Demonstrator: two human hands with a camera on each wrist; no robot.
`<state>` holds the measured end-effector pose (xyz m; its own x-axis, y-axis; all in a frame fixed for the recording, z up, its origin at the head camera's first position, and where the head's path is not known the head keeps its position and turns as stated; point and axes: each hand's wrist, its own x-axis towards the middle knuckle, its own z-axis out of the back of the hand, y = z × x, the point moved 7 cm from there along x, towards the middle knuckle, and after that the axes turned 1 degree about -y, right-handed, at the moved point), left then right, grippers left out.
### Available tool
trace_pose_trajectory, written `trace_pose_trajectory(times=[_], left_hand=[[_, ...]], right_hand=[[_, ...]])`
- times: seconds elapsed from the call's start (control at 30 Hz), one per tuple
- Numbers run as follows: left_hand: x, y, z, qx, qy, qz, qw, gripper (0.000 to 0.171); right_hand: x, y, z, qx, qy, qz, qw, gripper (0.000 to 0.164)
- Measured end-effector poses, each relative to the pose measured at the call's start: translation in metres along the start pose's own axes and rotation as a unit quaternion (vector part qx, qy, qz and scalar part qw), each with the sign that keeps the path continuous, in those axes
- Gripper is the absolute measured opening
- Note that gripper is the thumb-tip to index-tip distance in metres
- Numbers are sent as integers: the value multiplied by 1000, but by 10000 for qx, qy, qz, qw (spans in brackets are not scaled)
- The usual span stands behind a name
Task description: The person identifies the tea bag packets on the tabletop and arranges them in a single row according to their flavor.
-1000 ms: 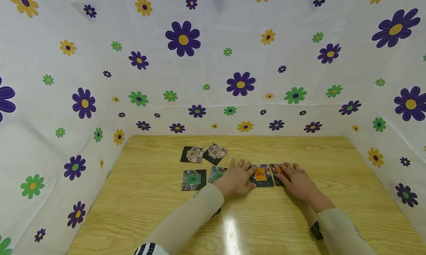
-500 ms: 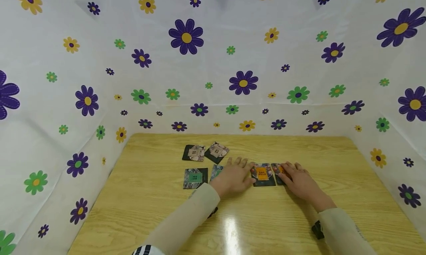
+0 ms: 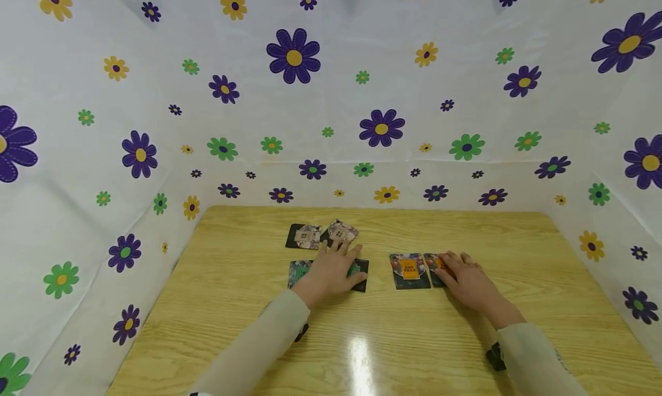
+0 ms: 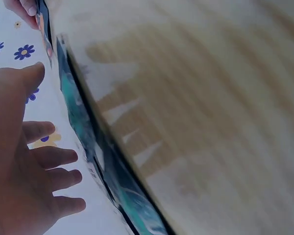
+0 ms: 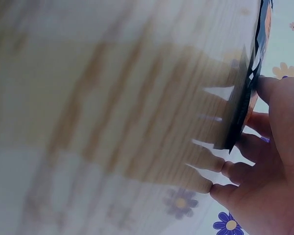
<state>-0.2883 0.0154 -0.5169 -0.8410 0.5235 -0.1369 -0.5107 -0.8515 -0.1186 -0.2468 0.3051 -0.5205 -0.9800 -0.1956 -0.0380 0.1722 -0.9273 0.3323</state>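
Note:
My left hand [image 3: 331,269] hovers with fingers spread above two dark square cards with green labels. Parts of the left green-labelled card [image 3: 297,271] and the right green-labelled card [image 3: 362,266] show around it. In the left wrist view, a gap separates the fingers from the cards. My right hand [image 3: 469,281] rests over the right orange-labelled card [image 3: 433,262], covering much of it. In the right wrist view its thumb and some fingers touch that card [image 5: 241,110], while the outer fingers touch the table. Beside it, the left orange-labelled card [image 3: 410,271] lies flat.
Behind the green-labelled cards lie two beige-labelled cards, a straight one [image 3: 304,236] and a turned one [image 3: 345,231]. All are on a wooden table [image 3: 388,338]. White flowered cloth [image 3: 331,97] encloses its back and sides.
My left hand has left the side of the left orange-labelled card and moved left over the green-labelled cards. The right hand stays on its card. The view has shifted slightly.

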Motion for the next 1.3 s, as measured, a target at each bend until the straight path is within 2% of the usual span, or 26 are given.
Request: trace_pose_trajectory(times=[0.27,0.53,0.83,0.97,1.17,1.3], left_hand=[[-16,12,-7,-30,-28,100,9999,83],[-21,15,-8,-27,-120,103,9999,85],[-26,26,-8,-103,-169,411,9990,100],[-30,31,-7,-112,-287,467,9984,99],[-33,30,-2,-9,-535,204,9984,80],[-33,22,-3,-37,-518,-70,9986,75]], right_hand=[[-1,0,1,-8,-32,-10,10000,60],[-1,2,3,-1,-24,4,10000,60],[-2,3,3,53,-27,32,10000,58],[-2,2,2,-5,-50,61,10000,58],[-1,0,0,-57,-20,64,10000,60],[0,-1,0,-69,-19,59,10000,61]])
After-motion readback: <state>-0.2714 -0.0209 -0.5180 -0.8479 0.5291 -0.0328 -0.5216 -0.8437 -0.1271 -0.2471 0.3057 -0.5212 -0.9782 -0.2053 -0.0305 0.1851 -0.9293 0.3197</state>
